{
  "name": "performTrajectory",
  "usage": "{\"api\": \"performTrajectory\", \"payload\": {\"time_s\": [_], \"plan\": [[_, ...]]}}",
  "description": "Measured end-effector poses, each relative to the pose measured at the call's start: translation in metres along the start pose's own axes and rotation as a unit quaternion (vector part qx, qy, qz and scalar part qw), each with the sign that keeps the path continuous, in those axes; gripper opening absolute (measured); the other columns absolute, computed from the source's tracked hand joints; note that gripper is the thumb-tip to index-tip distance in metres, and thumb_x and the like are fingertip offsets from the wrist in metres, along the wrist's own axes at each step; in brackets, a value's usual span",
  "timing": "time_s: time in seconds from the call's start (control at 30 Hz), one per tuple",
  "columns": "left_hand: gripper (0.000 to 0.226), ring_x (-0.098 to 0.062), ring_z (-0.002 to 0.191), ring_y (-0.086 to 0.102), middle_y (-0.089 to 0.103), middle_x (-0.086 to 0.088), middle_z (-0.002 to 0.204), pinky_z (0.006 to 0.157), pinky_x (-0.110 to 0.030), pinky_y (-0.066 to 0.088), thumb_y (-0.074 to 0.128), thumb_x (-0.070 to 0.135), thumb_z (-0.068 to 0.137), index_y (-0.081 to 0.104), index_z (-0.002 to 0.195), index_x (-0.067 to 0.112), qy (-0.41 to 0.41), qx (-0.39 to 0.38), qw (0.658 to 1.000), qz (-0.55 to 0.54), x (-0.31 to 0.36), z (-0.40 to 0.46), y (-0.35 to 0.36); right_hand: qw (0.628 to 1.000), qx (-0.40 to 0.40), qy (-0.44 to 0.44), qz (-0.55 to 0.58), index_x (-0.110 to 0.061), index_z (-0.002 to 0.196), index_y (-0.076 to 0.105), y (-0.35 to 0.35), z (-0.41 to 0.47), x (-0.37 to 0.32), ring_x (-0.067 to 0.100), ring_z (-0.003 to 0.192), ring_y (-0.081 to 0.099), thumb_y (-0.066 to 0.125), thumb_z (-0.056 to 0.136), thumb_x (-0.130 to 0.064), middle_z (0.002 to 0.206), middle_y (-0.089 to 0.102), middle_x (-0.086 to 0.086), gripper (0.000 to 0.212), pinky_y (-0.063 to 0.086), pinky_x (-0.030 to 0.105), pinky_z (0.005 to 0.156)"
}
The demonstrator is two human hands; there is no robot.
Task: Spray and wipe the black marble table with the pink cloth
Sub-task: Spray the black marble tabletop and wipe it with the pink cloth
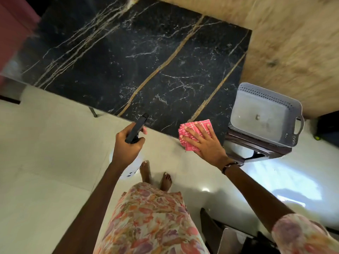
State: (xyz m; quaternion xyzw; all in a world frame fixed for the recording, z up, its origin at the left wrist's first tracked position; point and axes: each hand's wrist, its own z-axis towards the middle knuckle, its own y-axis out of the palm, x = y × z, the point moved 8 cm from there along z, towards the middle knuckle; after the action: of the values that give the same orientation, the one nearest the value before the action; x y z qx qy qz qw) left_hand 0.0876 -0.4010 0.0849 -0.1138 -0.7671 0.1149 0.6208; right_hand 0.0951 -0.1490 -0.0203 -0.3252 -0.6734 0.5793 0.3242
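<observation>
The black marble table (139, 57) with gold and white veins fills the upper middle of the view. My left hand (126, 145) grips a spray bottle (136, 129) by its black head, nozzle aimed at the table's near edge; the white bottle body hangs below my fist. My right hand (205, 142) lies flat, fingers spread, on the folded pink checked cloth (187, 142), which sits at the table's near right corner and partly overhangs the edge.
A grey perforated plastic basket (264, 114) rests on a dark stool (256, 149) right of the table. A beige wall stands behind. My bare feet (156, 176) are on the pale glossy floor. A dark chair (220, 233) is at bottom right.
</observation>
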Motion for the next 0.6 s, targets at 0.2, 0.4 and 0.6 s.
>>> {"api": "performTrajectory", "payload": {"time_s": [0.2, 0.4, 0.6], "plan": [[0.024, -0.014, 0.047, 0.038, 0.061, -0.024, 0.087, 0.049, -0.023, 0.039, 0.056, -0.012, 0.077, 0.062, 0.088, 0.008, -0.020, 0.046, 0.999, -0.007, -0.018, 0.001, -0.034, 1.000, 0.003, -0.015, 0.019, -0.030, 0.146, 0.034, -0.010, 0.078, -0.048, 0.041, 0.139, 0.032, 0.065, 0.085, -0.046, 0.152, 0.037, 0.006, 0.070, 0.024, 0.066, 0.109], [0.029, -0.035, 0.054, 0.041, 0.060, -0.027, 0.086, 0.050, -0.032, 0.039, 0.056, -0.003, 0.073, 0.063, 0.087, 0.021, -0.039, 0.103, 0.994, -0.017, -0.033, 0.010, -0.079, 0.998, -0.013, -0.023, 0.053, -0.032, 0.150, 0.026, -0.017, 0.161, -0.102, 0.038, 0.144, 0.020, 0.055, 0.093, -0.046, 0.157, 0.027, 0.003, 0.066, 0.017, 0.064, 0.113], [0.042, -0.031, 0.056, 0.044, 0.061, -0.022, 0.083, 0.048, -0.036, 0.041, 0.053, 0.003, 0.070, 0.058, 0.088, 0.041, -0.039, 0.163, 0.986, 0.003, -0.047, 0.029, -0.142, 0.996, -0.022, -0.047, 0.079, -0.030, 0.150, 0.027, -0.030, 0.252, -0.158, 0.037, 0.145, 0.019, 0.050, 0.096, -0.046, 0.157, 0.027, 0.001, 0.061, 0.006, 0.060, 0.113]]}}
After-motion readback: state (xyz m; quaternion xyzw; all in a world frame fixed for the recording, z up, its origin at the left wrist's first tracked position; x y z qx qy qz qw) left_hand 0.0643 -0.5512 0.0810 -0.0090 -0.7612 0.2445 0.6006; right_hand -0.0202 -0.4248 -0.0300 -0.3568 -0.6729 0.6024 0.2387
